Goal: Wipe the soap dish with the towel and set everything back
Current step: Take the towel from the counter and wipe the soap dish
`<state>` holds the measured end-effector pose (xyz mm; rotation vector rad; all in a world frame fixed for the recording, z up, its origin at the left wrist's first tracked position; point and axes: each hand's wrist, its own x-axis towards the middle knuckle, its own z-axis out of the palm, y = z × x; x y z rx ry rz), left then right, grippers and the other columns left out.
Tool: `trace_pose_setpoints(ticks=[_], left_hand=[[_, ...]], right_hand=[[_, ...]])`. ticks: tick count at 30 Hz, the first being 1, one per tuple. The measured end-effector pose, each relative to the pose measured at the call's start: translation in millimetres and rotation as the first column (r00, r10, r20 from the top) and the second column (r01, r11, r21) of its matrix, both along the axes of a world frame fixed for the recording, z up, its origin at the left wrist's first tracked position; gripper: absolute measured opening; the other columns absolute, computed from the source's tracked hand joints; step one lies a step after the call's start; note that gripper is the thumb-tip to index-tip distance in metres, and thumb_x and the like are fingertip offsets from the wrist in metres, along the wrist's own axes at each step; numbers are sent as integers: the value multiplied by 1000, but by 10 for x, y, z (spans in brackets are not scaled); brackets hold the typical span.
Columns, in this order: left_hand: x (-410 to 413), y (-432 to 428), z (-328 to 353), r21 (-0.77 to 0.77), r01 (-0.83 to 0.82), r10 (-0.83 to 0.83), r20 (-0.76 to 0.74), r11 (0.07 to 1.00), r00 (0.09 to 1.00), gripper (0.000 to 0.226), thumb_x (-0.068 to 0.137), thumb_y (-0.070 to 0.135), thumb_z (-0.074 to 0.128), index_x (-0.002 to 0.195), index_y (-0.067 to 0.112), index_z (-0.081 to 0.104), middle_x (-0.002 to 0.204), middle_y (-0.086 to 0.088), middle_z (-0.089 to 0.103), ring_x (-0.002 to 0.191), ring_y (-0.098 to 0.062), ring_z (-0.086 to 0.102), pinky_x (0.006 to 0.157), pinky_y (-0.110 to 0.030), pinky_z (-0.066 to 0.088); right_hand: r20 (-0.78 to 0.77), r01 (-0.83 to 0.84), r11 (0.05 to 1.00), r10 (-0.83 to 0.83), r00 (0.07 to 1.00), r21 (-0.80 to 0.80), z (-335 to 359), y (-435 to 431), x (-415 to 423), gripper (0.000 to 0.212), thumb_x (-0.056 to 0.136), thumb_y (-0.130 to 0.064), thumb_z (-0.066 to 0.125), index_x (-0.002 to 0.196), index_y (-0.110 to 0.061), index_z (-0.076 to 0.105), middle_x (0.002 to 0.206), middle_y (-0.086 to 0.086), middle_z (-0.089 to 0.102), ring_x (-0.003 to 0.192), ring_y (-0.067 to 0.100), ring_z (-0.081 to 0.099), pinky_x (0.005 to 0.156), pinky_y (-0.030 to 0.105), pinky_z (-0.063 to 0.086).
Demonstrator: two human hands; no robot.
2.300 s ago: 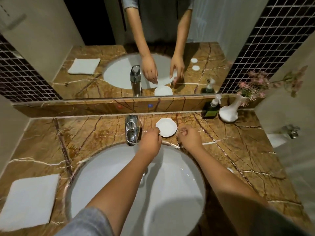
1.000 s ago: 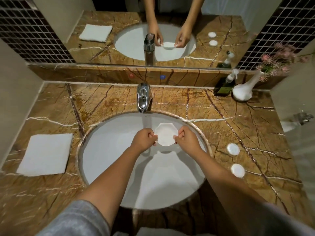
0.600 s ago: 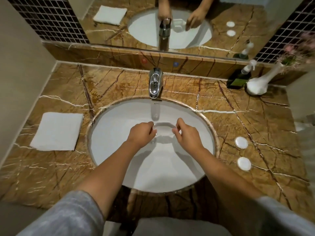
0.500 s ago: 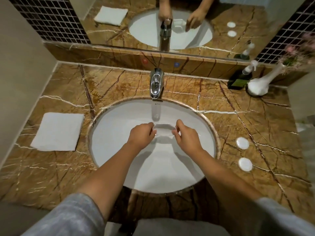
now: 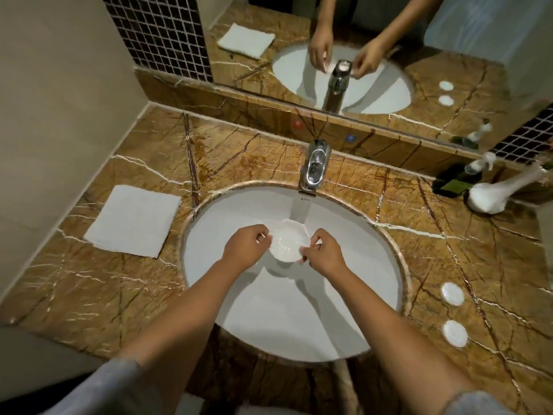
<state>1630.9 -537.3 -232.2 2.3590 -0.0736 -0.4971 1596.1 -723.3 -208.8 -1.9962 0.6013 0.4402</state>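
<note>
Head view puts your two forearms nearest, reaching in over the front lip of the sink (image 5: 389, 241), which serves as the landmark here. Above the middle of the basin, your left hand (image 5: 244, 250) and right hand (image 5: 324, 256) pinch the white soap dish (image 5: 288, 244) between them, fingers curled closed on its left and right rims, the dish face up and clear of the bowl. You probably hold it there, just in front of the faucet (image 5: 315, 164), so that any drips or residue fall into the basin rather than onto the marble countertop (image 5: 89, 295). The folded white towel (image 5: 133, 220) lies flat on the counter to the left of the sink, well apart from both hands and not yet picked up, so the wiping looks still to come; one hand will need to let go to fetch it. To the right of the sink sit two small white round pieces (image 5: 453, 313), apparently set aside for now; what they are is hard to tell. Behind the sink to the right, a dark pump bottle (image 5: 460, 181) and a white vase (image 5: 493, 196) are blurred, and the vase's flowers are cut off at the frame edge. Whether water runs from the faucet cannot be made out.
</note>
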Motion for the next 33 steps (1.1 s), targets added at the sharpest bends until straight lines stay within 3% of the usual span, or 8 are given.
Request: trace_pose_setpoints(ticks=[5,9,15,19,23,26,29,33], left_hand=[[49,466,116,-392,-358,248,-304,847,920,18,99,25,46,105,13,58,81,-5,60,69,-19,65,51,-29,51],[135,916,213,-377,-499,402,-309,780,862,35,102,31,37,127,13,52,74,-3,63,66,-15,63,47,-25,40],[57,1579,225,-449,-660,607,-278,602,744,29,102,35,31,94,22,56,57,-4,58,43,-15,50,43,-23,36],[-36,1952,120,-465,-729,701,-274,503,658,26,103,31,32,102,16,52,69,0,60,36,-5,57,42,-21,45],[-96,2244,-28,-495,-807,792,-327,321,516,27,102,33,32,114,17,51,88,1,61,44,-5,64,72,-41,54],[-158,2463,-56,-512,-841,840,-369,172,397,25,101,34,33,115,22,49,94,1,59,45,-3,64,70,-39,57],[-246,2667,-35,-491,-859,849,-386,143,362,34,101,34,33,128,18,48,92,-3,58,47,-4,64,70,-39,59],[-329,2872,-13,-486,-863,860,-372,140,349,37,102,31,34,134,15,45,91,-4,56,47,-4,66,68,-35,58]], right_hand=[[-58,-22,979,35,998,205,269,425,395,29,84,2,62,73,-13,40,65,23,66,34,17,50,33,17,27],[-23,-152,957,162,986,247,508,970,709,28,85,0,61,72,-14,41,62,20,64,32,12,37,33,16,22],[52,-350,901,348,936,256,629,1854,904,31,87,5,56,73,-12,35,75,26,57,23,1,42,28,14,21],[75,-437,855,434,898,280,512,2308,921,31,86,7,58,73,-11,36,70,22,50,25,0,45,27,13,25],[160,-384,892,354,922,239,280,2686,896,14,90,-15,62,88,-4,54,82,17,65,72,24,67,58,27,50],[281,-407,908,417,864,-96,99,2851,917,28,92,-25,57,112,-6,56,115,15,64,108,31,58,89,38,48],[257,-410,803,546,798,-433,-7,2956,1002,45,89,-22,60,129,-7,47,130,18,54,126,34,43,100,43,40],[157,-443,728,593,790,-522,-78,3062,1069,51,87,-23,62,133,-10,44,134,19,49,131,35,38,103,47,37]])
